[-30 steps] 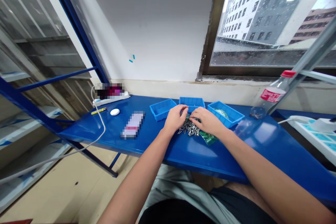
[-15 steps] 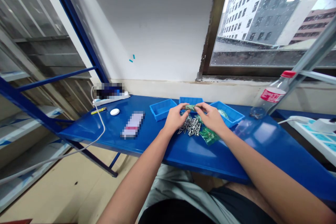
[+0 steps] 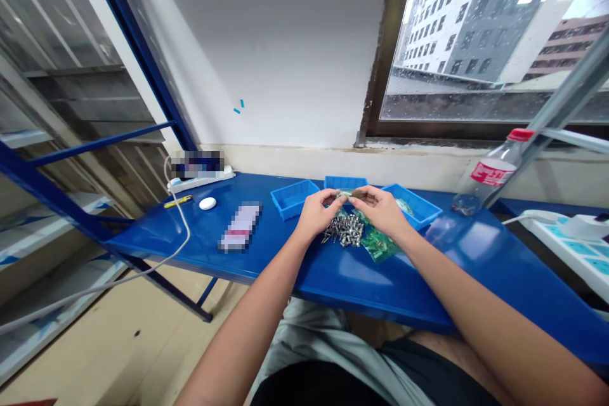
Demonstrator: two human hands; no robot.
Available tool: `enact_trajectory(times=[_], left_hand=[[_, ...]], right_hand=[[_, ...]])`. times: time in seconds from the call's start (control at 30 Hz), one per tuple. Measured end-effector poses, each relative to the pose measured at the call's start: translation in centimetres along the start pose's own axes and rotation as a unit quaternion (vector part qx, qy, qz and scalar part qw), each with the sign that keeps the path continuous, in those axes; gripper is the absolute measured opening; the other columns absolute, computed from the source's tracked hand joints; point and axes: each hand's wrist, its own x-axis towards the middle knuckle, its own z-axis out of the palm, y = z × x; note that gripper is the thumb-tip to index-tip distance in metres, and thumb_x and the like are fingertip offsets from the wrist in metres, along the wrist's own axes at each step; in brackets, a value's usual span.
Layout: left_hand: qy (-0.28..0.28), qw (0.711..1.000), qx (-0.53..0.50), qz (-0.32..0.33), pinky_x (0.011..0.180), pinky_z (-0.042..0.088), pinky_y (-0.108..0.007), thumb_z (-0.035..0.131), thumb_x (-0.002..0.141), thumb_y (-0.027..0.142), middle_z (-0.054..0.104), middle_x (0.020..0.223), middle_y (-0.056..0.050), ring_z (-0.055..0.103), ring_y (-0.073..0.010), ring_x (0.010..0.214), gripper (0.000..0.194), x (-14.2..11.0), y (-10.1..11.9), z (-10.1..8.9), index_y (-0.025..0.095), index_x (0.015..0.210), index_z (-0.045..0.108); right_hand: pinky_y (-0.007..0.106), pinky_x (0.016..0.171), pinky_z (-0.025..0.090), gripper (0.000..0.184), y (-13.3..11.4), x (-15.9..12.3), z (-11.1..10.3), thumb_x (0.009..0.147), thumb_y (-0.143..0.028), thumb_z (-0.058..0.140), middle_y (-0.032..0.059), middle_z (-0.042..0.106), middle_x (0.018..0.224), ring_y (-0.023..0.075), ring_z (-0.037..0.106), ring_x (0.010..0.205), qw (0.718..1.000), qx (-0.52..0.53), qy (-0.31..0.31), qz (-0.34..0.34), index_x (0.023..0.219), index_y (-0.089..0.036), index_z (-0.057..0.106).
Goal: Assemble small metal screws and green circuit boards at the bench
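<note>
My left hand [image 3: 314, 212] and my right hand [image 3: 383, 210] meet above the blue table, thumbs and fingers pinching a small greenish plastic packet [image 3: 344, 193] between them. Its contents are too small to make out. Just below lies a pile of shiny metal screws [image 3: 348, 231], partly covered by my left fingers. Beside the pile, under my right hand, are green plastic bags [image 3: 379, 245] lying flat. Around my hands stand a left blue bin [image 3: 291, 199], a back blue bin [image 3: 346, 181] and a right blue bin [image 3: 420, 212], which has some clear-green packaging in it.
On the blue table [image 3: 328, 276] lie a blurred flat phone-like item [image 3: 240, 226], a round white object [image 3: 207, 203] and a yellow tool [image 3: 177, 202]. A red-capped plastic bottle [image 3: 493, 172] stands at right. White power strips lie at both sides; a cable [image 3: 186, 228] hangs off the left.
Both thumbs have shifted on the packet, and my right fingers now cover more of its right end. The screws, bags and bins stay where they were.
</note>
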Motion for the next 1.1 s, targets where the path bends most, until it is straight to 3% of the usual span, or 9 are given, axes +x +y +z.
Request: enact_trajectory(times=[0.3, 0.47, 0.53, 0.63, 0.77, 0.87, 0.97, 1.1], left_hand=[[0.005, 0.994, -0.106, -0.014, 0.089, 0.060, -0.035, 0.077, 0.087, 0.033, 0.078, 0.103, -0.012, 0.075, -0.0218, 0.095, 0.036, 0.3, -0.8, 0.4, 0.014, 0.116, 0.068], [0.047, 0.997, 0.017, 0.055, 0.080, 0.060, -0.032, 0.074, 0.090, 0.030, 0.073, 0.113, -0.012, 0.072, -0.0197, 0.095, 0.026, 0.0, 0.1, 0.1, 0.017, 0.112, 0.071], [0.025, 0.995, 0.047, 0.079, 0.080, 0.061, -0.032, 0.072, 0.091, 0.031, 0.073, 0.111, -0.011, 0.071, -0.0187, 0.092, 0.023, -0.2, 0.3, 0.1, 0.018, 0.110, 0.074], [-0.025, 0.995, 0.039, 0.088, 0.085, 0.062, -0.034, 0.076, 0.089, 0.034, 0.072, 0.117, -0.012, 0.072, -0.0209, 0.099, 0.033, -0.4, 0.5, 0.2, 0.019, 0.117, 0.073], [-0.021, 0.999, 0.018, 0.043, 0.092, 0.062, -0.038, 0.082, 0.083, 0.039, 0.073, 0.120, -0.014, 0.073, -0.0247, 0.103, 0.045, -0.4, 0.4, 0.4, 0.017, 0.120, 0.072], [-0.006, 1.000, -0.022, 0.002, 0.095, 0.060, -0.039, 0.078, 0.086, 0.040, 0.076, 0.118, -0.013, 0.074, -0.0254, 0.106, 0.039, -0.2, -0.1, 0.4, 0.016, 0.116, 0.071], [0.009, 0.998, -0.060, -0.025, 0.096, 0.059, -0.038, 0.072, 0.091, 0.035, 0.078, 0.112, -0.012, 0.075, -0.0241, 0.104, 0.027, 0.0, -0.9, 0.3, 0.016, 0.110, 0.070], [0.011, 0.991, -0.124, -0.041, 0.094, 0.059, -0.037, 0.074, 0.089, 0.032, 0.077, 0.111, -0.014, 0.074, -0.0234, 0.103, 0.028, 0.3, -1.3, 0.4, 0.014, 0.109, 0.067]], right_hand=[[0.039, 0.091, 0.060, 0.038, 0.0, 0.1, 0.1, 0.078, -0.045, 0.083, 0.0088, 0.077, 0.102, 0.0241, 0.073, 0.095, 0.998, 0.048, -0.005, 0.028, 0.104, -0.020, 0.068], [0.033, 0.074, 0.061, 0.038, 0.2, 0.2, 0.1, 0.077, -0.038, 0.081, 0.0060, 0.076, 0.093, 0.0206, 0.073, 0.080, 0.997, 0.008, 0.056, 0.055, 0.107, -0.020, 0.064], [0.032, 0.070, 0.060, 0.038, 0.0, 0.1, 0.1, 0.078, -0.037, 0.081, 0.0059, 0.076, 0.093, 0.0196, 0.072, 0.076, 0.996, 0.003, 0.064, 0.059, 0.107, -0.020, 0.064], [0.034, 0.073, 0.062, 0.040, -0.6, -0.1, 0.3, 0.079, -0.043, 0.082, 0.0085, 0.077, 0.099, 0.0213, 0.074, 0.081, 0.997, 0.031, 0.050, 0.059, 0.107, -0.020, 0.064], [0.038, 0.084, 0.063, 0.042, -1.7, -0.3, 0.4, 0.084, -0.052, 0.078, 0.0104, 0.077, 0.105, 0.0250, 0.075, 0.097, 0.997, 0.055, 0.007, 0.056, 0.110, -0.020, 0.069], [0.039, 0.083, 0.064, 0.042, -1.9, -0.2, 0.5, 0.087, -0.057, 0.073, 0.0101, 0.077, 0.103, 0.0253, 0.074, 0.097, 0.997, 0.057, -0.013, 0.041, 0.108, -0.020, 0.070], [0.036, 0.074, 0.063, 0.044, -1.4, -0.1, 0.4, 0.085, -0.057, 0.076, 0.0094, 0.076, 0.098, 0.0239, 0.073, 0.091, 0.998, 0.036, 0.018, 0.037, 0.107, -0.020, 0.070], [0.032, 0.070, 0.060, 0.050, -0.8, -0.1, 0.3, 0.080, -0.054, 0.081, 0.0072, 0.075, 0.097, 0.0214, 0.070, 0.087, 0.998, -0.009, 0.043, 0.036, 0.117, -0.020, 0.070]])
